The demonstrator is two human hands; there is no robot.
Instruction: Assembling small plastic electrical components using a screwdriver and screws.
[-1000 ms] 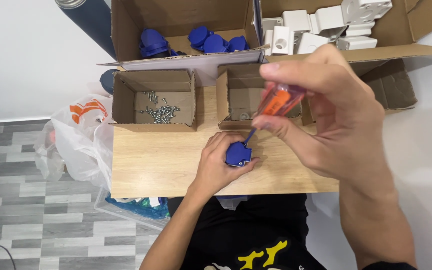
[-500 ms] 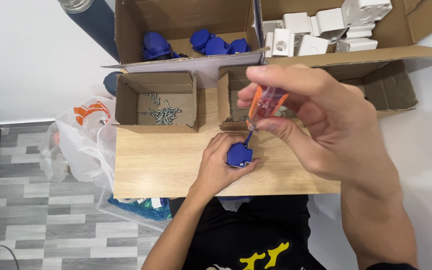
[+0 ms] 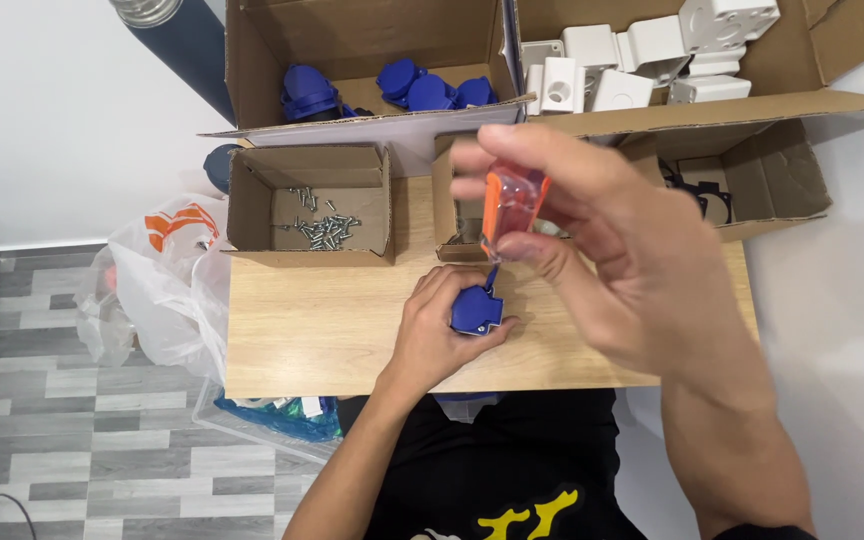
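Left hand (image 3: pixel 439 330) clamped around a small blue plastic part (image 3: pixel 476 311), pinning it to the wooden table (image 3: pixel 302 320) just in front of the body; right hand (image 3: pixel 607 240) raised above it, fingers closed on the orange handle of a screwdriver (image 3: pixel 508 215) whose shaft drops to the top edge of the part. Screw head itself too small to make out. Best done, by the look of it, with the shaft kept upright over the part, steady downward pressure, and the lower grip tight so the piece cannot spin under the turning. Just beyond the hands, a small open cardboard box of loose screws (image 3: pixel 317 225) on the left and another small box (image 3: pixel 462 215), half hidden by the tool. Further back, a large box holding more blue parts (image 3: pixel 392 85) and one beside it full of white plastic housings (image 3: pixel 652 55). At the table's left edge, a white plastic bag (image 3: pixel 167 290) hanging over the grey floor. Compared with half a second ago: same grip on both sides, part in the same spot, right hand shifted slightly and the handle a touch more upright.
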